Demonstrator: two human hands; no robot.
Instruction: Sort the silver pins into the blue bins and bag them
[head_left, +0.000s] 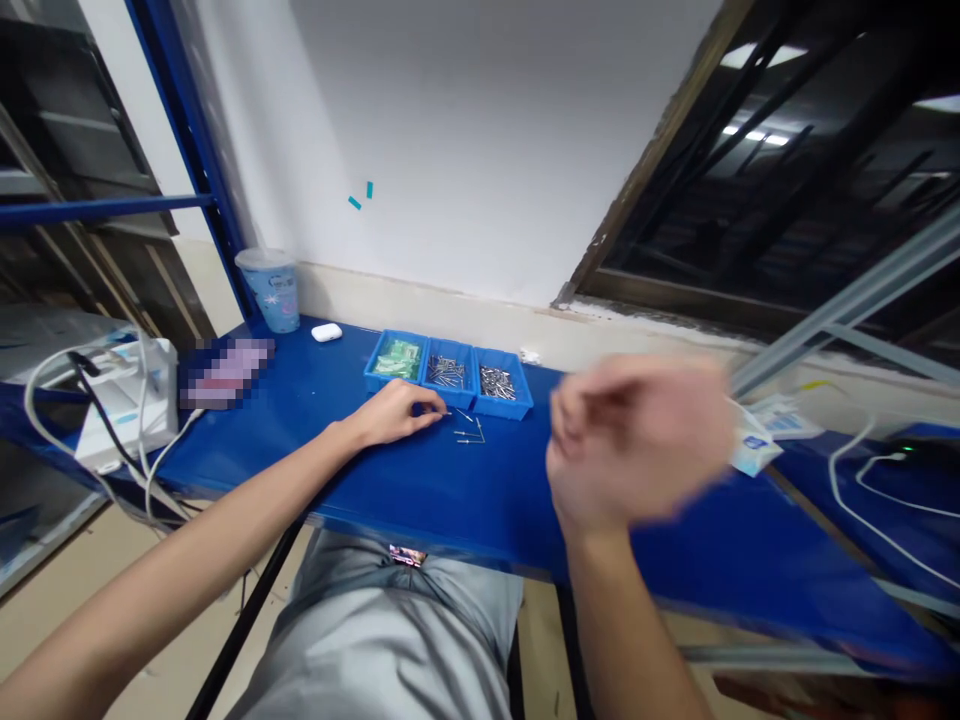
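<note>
A row of three small blue plastic bins (448, 400) sits on the glossy blue table (420, 500), and everything else places itself from it. The left bin of the row holds green packets (397, 358), the middle one long silver screws (448, 372), and the right one shorter dark metal pieces (496, 382).

Just in front of the row, a few loose thin silver screws (469, 432) lie scattered on the table. The left hand (394, 412) rests palm down just in front of the row's left bin. Its fingers (429, 406) are drawn together, with their tips on the table at the nearest loose screw; whether they grip it cannot be told.

The right hand (634, 440) is raised off the table, to the right of the row and nearer the camera. It is blurred — the fingers look loosely curled, and it is unclear whether they hold anything.

Left of the row stand a small white oval case (326, 332) and a pale blue plastic cup (270, 288). Farther left is a white device with cables (120, 400). Well to the right of the row lie a white packet (752, 443) and a white cable (862, 500).
</note>
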